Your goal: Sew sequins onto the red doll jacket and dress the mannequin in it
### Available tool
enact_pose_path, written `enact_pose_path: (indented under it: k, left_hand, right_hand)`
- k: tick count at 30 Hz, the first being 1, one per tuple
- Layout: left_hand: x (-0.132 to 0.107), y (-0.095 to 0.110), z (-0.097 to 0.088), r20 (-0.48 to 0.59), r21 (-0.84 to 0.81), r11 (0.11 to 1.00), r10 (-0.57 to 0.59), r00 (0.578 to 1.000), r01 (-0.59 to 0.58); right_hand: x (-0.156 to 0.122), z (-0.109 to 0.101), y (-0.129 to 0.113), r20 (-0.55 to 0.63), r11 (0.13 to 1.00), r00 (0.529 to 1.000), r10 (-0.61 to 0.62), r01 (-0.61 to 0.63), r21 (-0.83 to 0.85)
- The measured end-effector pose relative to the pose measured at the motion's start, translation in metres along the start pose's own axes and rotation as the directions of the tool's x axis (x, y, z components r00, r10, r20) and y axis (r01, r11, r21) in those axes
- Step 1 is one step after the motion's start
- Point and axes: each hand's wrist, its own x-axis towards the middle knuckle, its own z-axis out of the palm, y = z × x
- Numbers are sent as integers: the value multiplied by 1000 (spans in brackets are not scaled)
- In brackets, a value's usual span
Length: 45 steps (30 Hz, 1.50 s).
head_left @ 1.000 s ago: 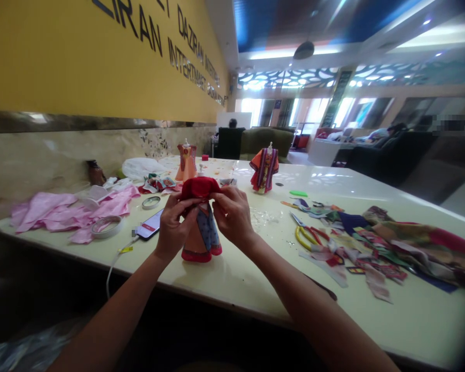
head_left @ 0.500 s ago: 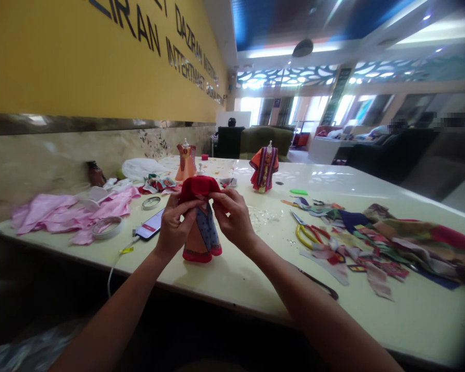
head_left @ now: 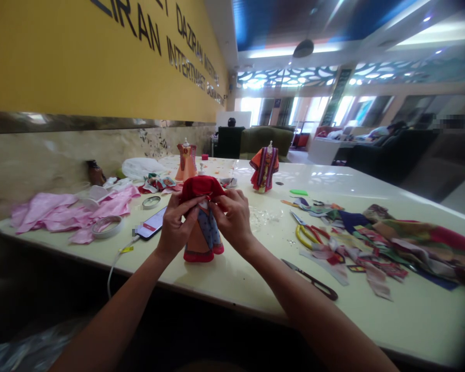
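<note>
Both hands pinch a piece of red cloth (head_left: 202, 187) at its lower edge, one on each side. My left hand (head_left: 177, 219) has thumb and fingers closed on its left part. My right hand (head_left: 232, 214) grips the right part, its fingertips close to those of the left. Right behind the cloth stands a miniature dress form in a blue and orange dress (head_left: 205, 235) with a red hem. The cloth and my fingers hide much of its upper part. Whether the cloth is attached to the dress, I cannot tell.
Left on the white table (head_left: 251, 289) are pink fabric (head_left: 48, 209), a tape roll (head_left: 107, 227) and a phone (head_left: 152, 225) on a cable. Right are black scissors (head_left: 313, 281), yellow-handled scissors (head_left: 304, 235) and fabric scraps (head_left: 372, 258). Two dressed forms, orange (head_left: 186, 161) and red-striped (head_left: 264, 169), stand behind.
My right hand's fingers have shifted slightly lower and inward along the cloth's edge. The right forearm has moved a little, showing more of the black scissors. Both hands still hold the cloth.
</note>
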Motion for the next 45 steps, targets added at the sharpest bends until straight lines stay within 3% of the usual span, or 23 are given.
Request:
enact_pose_path:
  k: [7,14,19,24,29,33,38,45]
  left_hand:
    - [0,1,0,-6,14,1000,13,1000,-13]
    - [-3,5,4,-51,43,999,-23,998,25]
    - [-4,9,6,-79,38,999,-33,996,36]
    - [-5,6,9,-77,-104,989,-116,990,107]
    - [-6,-3,16,-108,-485,851,-290,951,204]
    - [-3,-2,17,-16,-649,709,-376,927,276]
    - [3,5,16,67,-751,578,-414,908,319]
    - [7,7,16,99,-768,545,-415,904,335]
  right_hand:
    - [3,5,-3,-2,999,999,45,-45,31]
    - [-8,5,-8,-100,1000,995,-5,5,-7]
    - [-12,4,-7,-103,998,993,-52,49,-32]
    - [-12,5,-4,-116,992,986,-116,110,-57]
    - [-12,6,-1,-137,980,973,-183,170,-99]
    - [-12,7,-1,-161,972,963,-215,196,-126]
    - [-11,6,-2,-169,962,953,-253,229,-149]
    - [-11,6,-1,-177,963,949,-260,243,-115]
